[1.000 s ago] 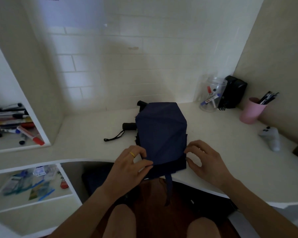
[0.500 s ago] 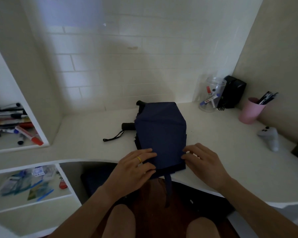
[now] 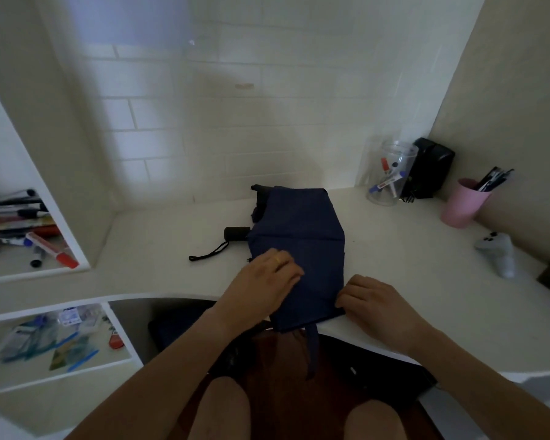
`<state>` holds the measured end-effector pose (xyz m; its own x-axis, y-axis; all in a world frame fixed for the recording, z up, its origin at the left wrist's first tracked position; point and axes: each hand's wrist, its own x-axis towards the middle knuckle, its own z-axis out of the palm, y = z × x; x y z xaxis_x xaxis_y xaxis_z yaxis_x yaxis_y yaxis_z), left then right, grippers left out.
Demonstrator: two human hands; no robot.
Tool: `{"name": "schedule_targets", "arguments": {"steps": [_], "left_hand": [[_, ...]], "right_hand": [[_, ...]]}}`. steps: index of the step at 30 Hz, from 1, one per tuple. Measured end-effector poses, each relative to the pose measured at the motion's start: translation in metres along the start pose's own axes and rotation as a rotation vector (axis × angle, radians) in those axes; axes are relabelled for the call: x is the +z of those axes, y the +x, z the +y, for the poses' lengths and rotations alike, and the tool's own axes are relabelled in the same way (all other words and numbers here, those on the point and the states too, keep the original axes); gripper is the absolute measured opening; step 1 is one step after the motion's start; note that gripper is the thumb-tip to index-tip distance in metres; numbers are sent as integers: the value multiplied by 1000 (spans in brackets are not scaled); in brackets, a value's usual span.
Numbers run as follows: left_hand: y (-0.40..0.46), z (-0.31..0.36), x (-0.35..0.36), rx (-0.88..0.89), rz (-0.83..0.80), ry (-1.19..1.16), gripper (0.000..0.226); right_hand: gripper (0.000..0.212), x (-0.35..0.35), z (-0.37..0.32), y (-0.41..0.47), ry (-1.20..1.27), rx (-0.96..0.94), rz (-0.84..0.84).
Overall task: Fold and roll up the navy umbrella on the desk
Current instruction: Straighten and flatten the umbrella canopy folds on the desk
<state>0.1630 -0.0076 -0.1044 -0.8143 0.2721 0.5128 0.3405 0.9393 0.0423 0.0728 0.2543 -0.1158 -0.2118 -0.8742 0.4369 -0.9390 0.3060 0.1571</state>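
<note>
The navy umbrella (image 3: 302,236) lies flattened on the white desk (image 3: 159,249), its canopy folded into a broad panel reaching the front edge. Its black handle (image 3: 235,233) with a wrist cord (image 3: 208,254) sticks out to the left. A navy closure strap (image 3: 312,347) hangs down over the desk edge. My left hand (image 3: 264,281) lies flat, palm down, on the canopy's near left part, a gold ring on one finger. My right hand (image 3: 373,298) pinches the canopy's near right corner with curled fingers.
A clear jar of markers (image 3: 388,176), a black box (image 3: 431,168) and a pink pen cup (image 3: 462,201) stand at the back right. A white game controller (image 3: 497,252) lies at the right. Shelves at the left hold markers (image 3: 29,233) and packets (image 3: 45,341).
My left hand went from pinching the near left edge to lying flat farther up on the fabric. My right hand closed onto the near right corner. The near fold is flatter.
</note>
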Motion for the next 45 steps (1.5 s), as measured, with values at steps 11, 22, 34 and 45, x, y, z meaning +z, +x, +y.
{"name": "schedule_targets", "arguments": {"steps": [11,22,34,45], "left_hand": [[-12,-8,34,26,-374,88,60],[-2,-56,29,-45,-526,-24,76],[3,-71,36,-12,-455,-38,68],[-1,-69,37,64,-277,-10,64]], "right_hand": [[28,-17,-17,48,263,263,-39],[84,35,1,57,119,478,-594],[50,-10,78,138,707,1223,176],[43,-25,70,145,1337,1047,396]]}}
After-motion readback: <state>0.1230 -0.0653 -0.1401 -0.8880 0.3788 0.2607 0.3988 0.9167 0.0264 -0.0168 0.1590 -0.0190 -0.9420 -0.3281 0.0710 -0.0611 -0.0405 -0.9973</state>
